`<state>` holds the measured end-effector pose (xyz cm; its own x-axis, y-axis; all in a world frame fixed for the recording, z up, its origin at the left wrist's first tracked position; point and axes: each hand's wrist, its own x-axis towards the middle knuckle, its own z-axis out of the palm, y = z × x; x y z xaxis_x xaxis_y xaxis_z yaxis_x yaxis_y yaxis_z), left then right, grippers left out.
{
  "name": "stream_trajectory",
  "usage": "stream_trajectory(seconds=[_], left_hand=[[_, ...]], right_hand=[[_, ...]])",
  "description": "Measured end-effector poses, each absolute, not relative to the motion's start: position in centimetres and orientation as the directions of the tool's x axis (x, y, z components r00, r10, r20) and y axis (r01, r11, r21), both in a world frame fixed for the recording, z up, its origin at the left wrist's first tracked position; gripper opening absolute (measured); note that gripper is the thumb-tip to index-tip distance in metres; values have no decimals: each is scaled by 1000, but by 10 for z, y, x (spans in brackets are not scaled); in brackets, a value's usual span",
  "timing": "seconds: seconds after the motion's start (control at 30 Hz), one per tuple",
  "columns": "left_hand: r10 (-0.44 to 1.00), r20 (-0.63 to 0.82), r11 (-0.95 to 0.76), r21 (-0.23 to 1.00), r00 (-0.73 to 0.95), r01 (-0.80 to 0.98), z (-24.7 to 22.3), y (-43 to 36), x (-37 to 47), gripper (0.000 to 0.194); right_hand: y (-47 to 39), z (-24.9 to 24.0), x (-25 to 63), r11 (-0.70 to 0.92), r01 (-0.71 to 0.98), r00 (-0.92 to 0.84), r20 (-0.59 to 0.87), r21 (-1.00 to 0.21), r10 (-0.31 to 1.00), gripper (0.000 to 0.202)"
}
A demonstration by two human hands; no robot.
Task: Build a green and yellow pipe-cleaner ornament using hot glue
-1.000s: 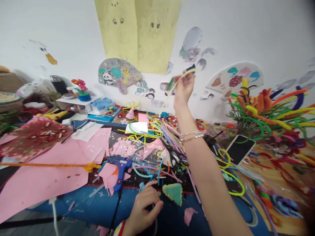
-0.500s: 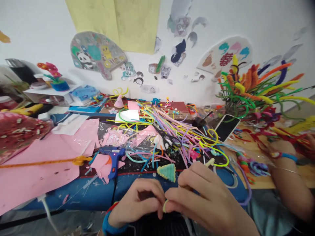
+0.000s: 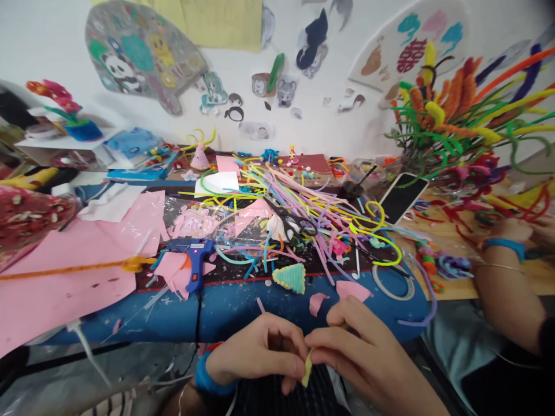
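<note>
Near the bottom centre, my left hand [image 3: 264, 352] pinches a small pale yellow piece [image 3: 307, 370] between its fingertips. On the piece's other side, my right hand [image 3: 364, 358] has its thumb and fingers closed on it too, so the hands nearly touch. Most of the piece is hidden by fingers. Just beyond them, on the blue table edge, lies a teal triangle with a yellow border [image 3: 291, 278]. Pink scraps [image 3: 353, 290] lie above my right hand.
A blue glue gun [image 3: 197, 260] lies left of centre beside pink sheets [image 3: 87, 266]. Pipe cleaners [image 3: 299, 202] spread over the middle. A phone [image 3: 403, 197] and a tape ring [image 3: 392, 283] are at right, near another person's arm [image 3: 507, 277].
The view has shifted, and both hands appear slightly further right and lower. More of the yellow piece shows between the fingertips. Pink scraps beyond my right hand are now visible.
</note>
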<state>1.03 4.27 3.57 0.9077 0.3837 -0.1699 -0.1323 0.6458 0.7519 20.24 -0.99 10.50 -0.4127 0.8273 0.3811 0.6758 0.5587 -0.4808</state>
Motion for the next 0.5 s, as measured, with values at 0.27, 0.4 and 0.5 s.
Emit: stream_trajectory(seconds=[0.27, 0.4, 0.5], left_hand=[[556, -212, 369, 929, 804, -10, 29, 41, 15, 28], [813, 340, -527, 774, 472, 350, 20, 66, 8, 20], [675, 386, -712, 564, 629, 418, 9, 89, 8, 32]], right_hand=[[-24, 63, 200, 385, 586, -199, 334, -713, 921, 9], [-19, 45, 198, 307, 623, -120, 300, -719, 946, 11], [-7, 35, 197, 270, 667, -113, 264, -695, 958, 9]])
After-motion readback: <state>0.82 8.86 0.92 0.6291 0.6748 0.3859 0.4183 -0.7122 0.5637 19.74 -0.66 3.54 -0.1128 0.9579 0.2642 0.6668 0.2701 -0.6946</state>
